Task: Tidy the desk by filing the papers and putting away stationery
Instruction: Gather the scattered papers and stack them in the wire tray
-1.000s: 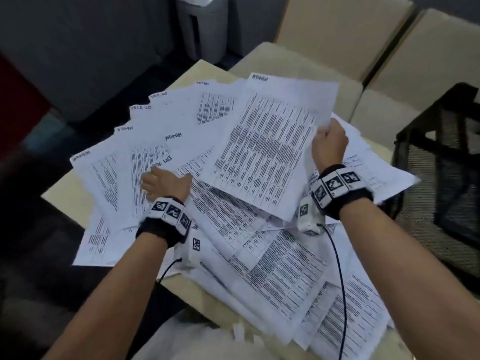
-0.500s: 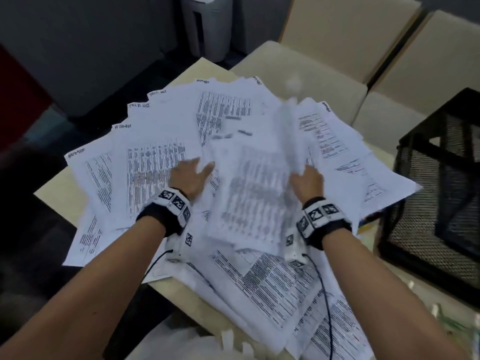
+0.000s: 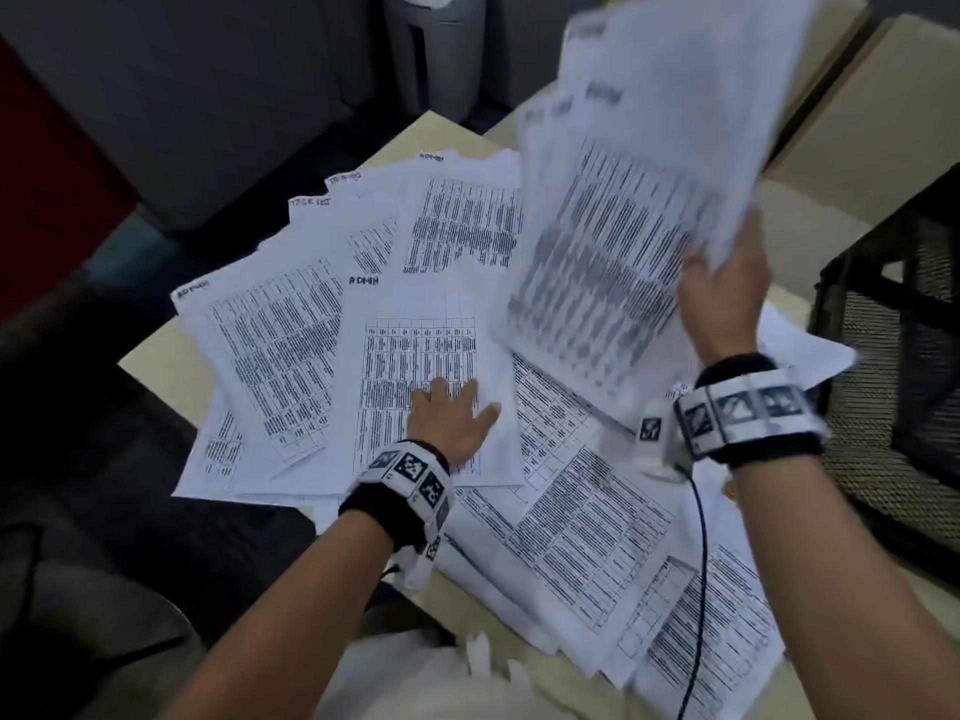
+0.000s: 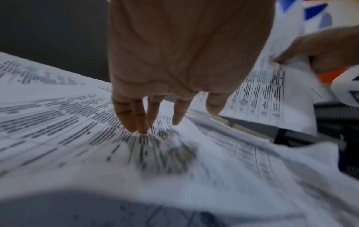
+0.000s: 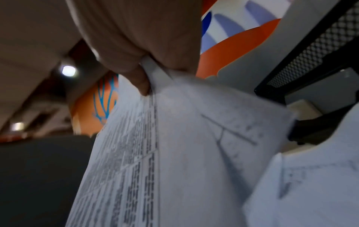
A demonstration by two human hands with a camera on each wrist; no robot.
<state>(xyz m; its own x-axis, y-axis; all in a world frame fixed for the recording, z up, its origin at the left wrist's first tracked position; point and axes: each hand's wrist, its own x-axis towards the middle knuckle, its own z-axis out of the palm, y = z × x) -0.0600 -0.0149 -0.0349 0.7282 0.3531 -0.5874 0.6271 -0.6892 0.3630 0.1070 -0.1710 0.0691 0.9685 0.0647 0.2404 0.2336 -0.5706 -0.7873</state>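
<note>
Beige desk (image 3: 156,366) mostly buried under fanned printed papers (image 3: 280,345), frame centre. Black mesh tray (image 3: 893,356) cut off at right edge. Lifted sheaf (image 3: 649,200), upper right, motion-blurred, text unreadable. Right hand (image 3: 727,298) raised, thumb and fingers clamped on sheaf's lower corner. Left hand (image 3: 452,423) flat, fingers spread, pressing on papers.

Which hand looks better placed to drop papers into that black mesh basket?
Probably the right hand: it already grips a lifted sheaf beside the mesh basket. The left hand lies flat on spread papers, farther away.
</note>
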